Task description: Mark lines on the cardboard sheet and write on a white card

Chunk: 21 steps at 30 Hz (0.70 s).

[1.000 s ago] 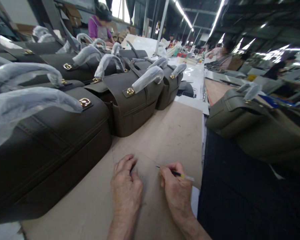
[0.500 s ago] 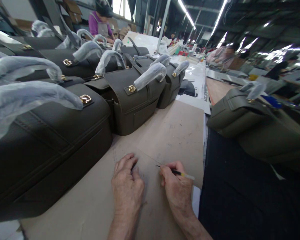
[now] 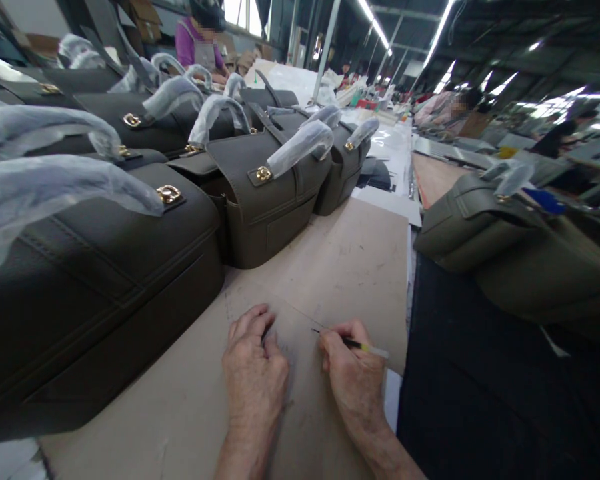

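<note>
My right hand [image 3: 353, 367] grips a slim pen [image 3: 365, 347] with a dark front part and a pale, clear rear end. The pen's tip meets the tan cardboard sheet [image 3: 360, 267] at the end of a thin drawn line. To its left, my left hand [image 3: 255, 367] rests on the same sheet, palm down, with fingers loosely bent and the thumb apart. Nothing shows in that hand, though its underside is hidden. Faint pen marks dot the sheet beyond both hands.
Dark olive handbags [image 3: 275, 207] with plastic-wrapped handles crowd the left side. Another handbag [image 3: 470, 227] stands at the right on black material [image 3: 460, 387]. One person [image 3: 200, 47] is behind the bags at the far left; another person [image 3: 447, 110] is at the far right.
Both hands and the pen stay almost where they were. The view has shifted very slightly.
</note>
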Tool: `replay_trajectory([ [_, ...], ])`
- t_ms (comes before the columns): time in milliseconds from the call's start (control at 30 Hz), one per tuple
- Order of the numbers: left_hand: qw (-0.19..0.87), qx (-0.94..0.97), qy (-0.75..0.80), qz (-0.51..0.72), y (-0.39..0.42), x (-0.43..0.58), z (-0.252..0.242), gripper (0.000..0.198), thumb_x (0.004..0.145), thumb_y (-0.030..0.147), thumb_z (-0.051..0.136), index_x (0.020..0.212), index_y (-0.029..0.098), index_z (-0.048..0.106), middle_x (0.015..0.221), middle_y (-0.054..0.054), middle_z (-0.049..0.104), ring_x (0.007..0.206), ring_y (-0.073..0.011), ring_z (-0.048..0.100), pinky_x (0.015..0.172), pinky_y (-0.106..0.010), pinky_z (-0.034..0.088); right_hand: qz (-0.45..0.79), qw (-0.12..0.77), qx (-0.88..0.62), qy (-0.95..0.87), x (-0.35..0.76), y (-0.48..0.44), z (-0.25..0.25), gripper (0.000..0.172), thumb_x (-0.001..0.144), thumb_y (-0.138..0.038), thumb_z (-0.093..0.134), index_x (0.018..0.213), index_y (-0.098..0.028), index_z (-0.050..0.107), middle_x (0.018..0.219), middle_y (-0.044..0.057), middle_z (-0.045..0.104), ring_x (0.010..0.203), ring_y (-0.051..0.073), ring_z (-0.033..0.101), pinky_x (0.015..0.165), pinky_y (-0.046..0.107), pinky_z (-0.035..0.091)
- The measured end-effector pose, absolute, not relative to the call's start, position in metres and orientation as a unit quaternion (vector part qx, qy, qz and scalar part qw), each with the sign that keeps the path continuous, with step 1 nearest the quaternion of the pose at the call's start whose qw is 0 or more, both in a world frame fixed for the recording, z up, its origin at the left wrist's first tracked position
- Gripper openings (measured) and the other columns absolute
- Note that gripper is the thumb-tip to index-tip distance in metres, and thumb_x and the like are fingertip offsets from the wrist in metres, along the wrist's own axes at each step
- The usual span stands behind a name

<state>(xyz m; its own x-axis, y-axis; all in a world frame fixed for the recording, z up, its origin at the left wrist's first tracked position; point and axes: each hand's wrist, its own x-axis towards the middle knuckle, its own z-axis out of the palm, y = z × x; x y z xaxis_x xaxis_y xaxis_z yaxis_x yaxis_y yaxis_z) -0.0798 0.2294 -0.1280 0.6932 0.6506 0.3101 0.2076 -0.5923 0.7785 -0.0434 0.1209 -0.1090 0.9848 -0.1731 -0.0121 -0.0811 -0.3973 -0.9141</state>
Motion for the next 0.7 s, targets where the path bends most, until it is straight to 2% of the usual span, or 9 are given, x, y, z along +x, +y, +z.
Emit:
replay_trajectory([
  [300,0.372,0.843,0.253,0.294,0.23,-0.0798,-0.1294,0.028,0.073,0.019,0.043,0.085,0.017,0.067,0.105,-0.002,0.065,0.099,-0.0186,0.058,0.089,-0.036,0.052,-0.035,0.562,-0.822,0.082,-0.0432,0.1204,-0.1068,0.015,0.064,-0.032,0.053,0.058,-0.02,0.048,0.043,-0.006,0.043,0.042,0.011,0.041,0.044,0.022,0.031],
  [600,0.387,0.837,0.257,0.289,0.2296,-0.0801,-0.1269,0.028,0.071,0.021,0.043,0.084,0.018,0.067,0.105,-0.002,0.065,0.1,-0.0209,0.058,0.091,-0.044,0.051,-0.033,0.578,-0.807,0.12,-0.044,0.1197,-0.1067,0.016,0.064,-0.035,0.054,0.06,-0.02,0.048,0.038,-0.006,0.043,0.038,0.011,0.041,0.042,0.022,0.032],
  [700,0.397,0.834,0.264,0.278,0.2298,-0.0798,-0.1271,0.028,0.071,0.021,0.044,0.085,0.018,0.067,0.107,-0.002,0.064,0.101,-0.021,0.058,0.09,-0.044,0.051,-0.032,0.583,-0.802,0.13,-0.0451,0.1188,-0.1075,0.016,0.067,-0.034,0.055,0.062,-0.02,0.048,0.038,-0.007,0.044,0.039,0.01,0.042,0.042,0.02,0.033],
])
